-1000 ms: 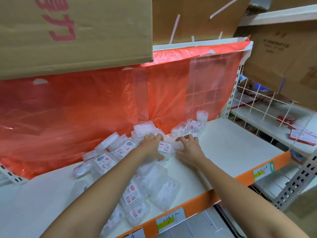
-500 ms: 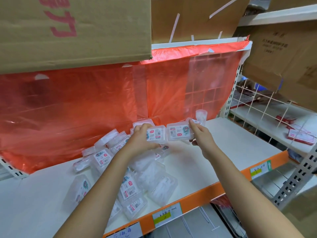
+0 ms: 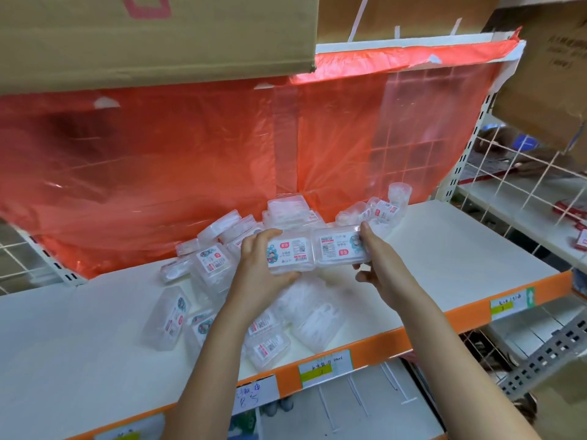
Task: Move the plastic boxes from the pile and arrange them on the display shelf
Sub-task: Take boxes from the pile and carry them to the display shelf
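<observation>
Single head-worn view, wide-angle, looking forward and down from above the front edge of the white display shelf with orange front lip (image 3: 476,274). Faces the translucent red plastic sheet (image 3: 190,160) hung along the shelf's back edge. Close range; both forearms enter from the bottom. Brown cardboard carton (image 3: 152,36) overhangs top-left.

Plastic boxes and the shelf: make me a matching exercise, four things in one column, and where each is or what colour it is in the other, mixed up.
1. left hand
2. right hand
3. plastic sheet
4. round clear cup

A. red, hanging behind the pile
B. holds the right-side box
C. upright at the pile's far right
D. holds the left-side box

Pairs: 1-D, 2-B, 3-A, 4-C
</observation>
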`<state>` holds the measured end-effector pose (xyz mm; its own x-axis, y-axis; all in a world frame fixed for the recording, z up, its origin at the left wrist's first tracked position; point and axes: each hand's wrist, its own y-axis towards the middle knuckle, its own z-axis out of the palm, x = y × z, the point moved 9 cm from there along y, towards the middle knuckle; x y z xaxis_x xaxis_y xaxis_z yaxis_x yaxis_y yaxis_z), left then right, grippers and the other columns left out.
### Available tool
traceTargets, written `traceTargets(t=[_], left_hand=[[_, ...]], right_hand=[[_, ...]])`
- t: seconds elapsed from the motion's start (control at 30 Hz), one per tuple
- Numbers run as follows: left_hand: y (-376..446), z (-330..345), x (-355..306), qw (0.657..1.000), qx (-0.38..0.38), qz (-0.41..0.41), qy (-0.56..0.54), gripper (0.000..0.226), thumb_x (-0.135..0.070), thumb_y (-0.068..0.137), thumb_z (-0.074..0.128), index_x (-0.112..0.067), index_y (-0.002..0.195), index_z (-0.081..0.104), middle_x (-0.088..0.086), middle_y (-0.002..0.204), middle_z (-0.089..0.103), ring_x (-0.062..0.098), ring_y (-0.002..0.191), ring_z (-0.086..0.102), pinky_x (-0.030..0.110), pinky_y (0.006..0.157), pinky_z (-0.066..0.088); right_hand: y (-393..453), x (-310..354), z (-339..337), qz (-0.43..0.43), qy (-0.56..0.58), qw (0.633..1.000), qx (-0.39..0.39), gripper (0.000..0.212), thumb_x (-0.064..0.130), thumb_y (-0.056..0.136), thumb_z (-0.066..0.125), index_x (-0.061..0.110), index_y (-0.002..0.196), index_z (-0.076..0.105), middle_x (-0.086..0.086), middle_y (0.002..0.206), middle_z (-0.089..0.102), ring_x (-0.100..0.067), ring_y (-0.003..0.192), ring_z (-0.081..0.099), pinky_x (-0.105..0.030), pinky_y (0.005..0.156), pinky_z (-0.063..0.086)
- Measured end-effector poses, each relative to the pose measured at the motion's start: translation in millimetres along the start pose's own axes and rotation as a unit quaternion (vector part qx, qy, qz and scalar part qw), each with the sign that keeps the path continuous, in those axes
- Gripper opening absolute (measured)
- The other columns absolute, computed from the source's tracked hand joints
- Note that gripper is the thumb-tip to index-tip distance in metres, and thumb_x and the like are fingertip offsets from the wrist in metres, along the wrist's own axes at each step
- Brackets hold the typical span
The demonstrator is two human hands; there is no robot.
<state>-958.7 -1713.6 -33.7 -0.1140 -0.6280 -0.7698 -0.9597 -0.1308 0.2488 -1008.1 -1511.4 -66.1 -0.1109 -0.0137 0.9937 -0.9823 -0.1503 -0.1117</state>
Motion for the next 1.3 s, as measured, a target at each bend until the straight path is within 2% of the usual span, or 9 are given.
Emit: traceTargets(t=[0.1,0.27,0.37,0.47,0.67,0.83,0.97,1.07,1.3], left_hand=[[-6.1,0.5,6.0,1.000,-0.014,-0.010,0.007,0.072,-0.017,0.074,0.078,-0.029,0.133,0.040,-0.009,0.124,0.028,0.002,0.104,0.041,0.005,0.080,0.029],[-13.2,-4.4,12.4,0.999,-0.030,-0.018,0.002,0.073,-0.018,0.074,0.079,-0.030,0.134,0.039,-0.010,0.123,0.027,0.002,0.105,0.039,0.006,0.080,0.028],[-16.8,-4.8,15.6,0.999,-0.045,-0.025,-0.002,0.075,-0.018,0.073,0.080,-0.027,0.134,0.036,-0.009,0.125,0.027,0.004,0.107,0.041,0.009,0.081,0.031],[-21.2,-3.8,18.1,0.998,-0.052,-0.035,-0.011,0.075,-0.019,0.074,0.079,-0.025,0.132,0.034,-0.006,0.131,0.030,0.004,0.106,0.041,0.016,0.080,0.035],[-28.3,-8.1,18.8,0.998,-0.063,-0.020,-0.022,0.074,-0.017,0.073,0.080,-0.025,0.132,0.036,-0.011,0.125,0.029,0.002,0.107,0.041,-0.005,0.072,0.032],[-30.5,-8.1,17.7,0.998,-0.049,-0.024,-0.024,0.073,-0.017,0.074,0.079,-0.026,0.132,0.036,-0.013,0.124,0.029,-0.002,0.099,0.042,-0.006,0.068,0.034],[-32.0,-3.5,20.4,0.998,-0.040,-0.044,-0.035,0.072,-0.015,0.075,0.078,-0.027,0.132,0.035,-0.014,0.123,0.027,0.000,0.103,0.042,-0.001,0.070,0.037],[-34.1,-3.8,22.4,0.998,-0.032,-0.050,-0.033,0.071,-0.013,0.078,0.076,-0.028,0.133,0.034,-0.014,0.123,0.027,-0.002,0.104,0.040,-0.002,0.072,0.037],[-43.8,-26.9,34.9,0.995,-0.046,-0.065,-0.061,0.070,-0.014,0.076,0.077,-0.037,0.130,0.038,-0.005,0.131,0.046,0.012,0.112,0.054,0.035,0.091,0.051]], right_hand=[[-3.6,-4.2,12.4,-0.002,-0.003,0.998,0.058,0.019,0.029,0.094,0.053,0.021,0.111,0.054,0.000,0.098,0.064,-0.012,0.074,0.050,-0.024,0.060,0.042],[-8.7,-3.6,15.0,-0.008,0.067,0.993,0.093,0.030,0.006,0.087,0.060,0.018,0.115,0.056,0.000,0.101,0.068,-0.009,0.077,0.053,-0.023,0.064,0.040],[-6.0,-3.4,8.0,-0.007,0.134,0.990,0.052,0.023,0.008,0.083,0.065,0.019,0.102,0.058,-0.001,0.092,0.066,-0.010,0.075,0.055,-0.023,0.065,0.035],[-5.3,-5.9,7.6,0.009,0.179,0.983,0.047,0.013,0.015,0.089,0.058,0.017,0.102,0.057,0.001,0.090,0.067,-0.011,0.080,0.063,-0.031,0.079,0.044],[-14.2,-17.1,28.8,0.058,0.173,0.979,0.094,0.018,0.029,0.097,0.048,0.022,0.108,0.059,-0.002,0.101,0.066,-0.021,0.093,0.066,-0.052,0.086,0.052],[-15.3,-20.9,46.4,0.054,0.153,0.982,0.101,0.038,0.030,0.093,0.055,0.025,0.129,0.045,0.000,0.106,0.067,-0.017,0.089,0.068,-0.042,0.075,0.059],[-17.4,-26.0,49.7,0.039,0.154,0.982,0.103,0.062,0.003,0.082,0.067,0.025,0.128,0.032,-0.005,0.107,0.061,-0.017,0.088,0.067,-0.035,0.067,0.059],[-15.9,-28.5,44.1,0.032,0.137,0.985,0.097,0.064,-0.006,0.078,0.066,0.023,0.125,0.035,-0.008,0.114,0.052,-0.020,0.095,0.063,-0.029,0.064,0.058],[-14.8,-18.7,37.1,-0.028,0.080,0.988,0.127,0.070,0.008,0.062,0.069,0.032,0.125,0.050,0.000,0.116,0.056,-0.015,0.101,0.060,-0.030,0.083,0.051]])
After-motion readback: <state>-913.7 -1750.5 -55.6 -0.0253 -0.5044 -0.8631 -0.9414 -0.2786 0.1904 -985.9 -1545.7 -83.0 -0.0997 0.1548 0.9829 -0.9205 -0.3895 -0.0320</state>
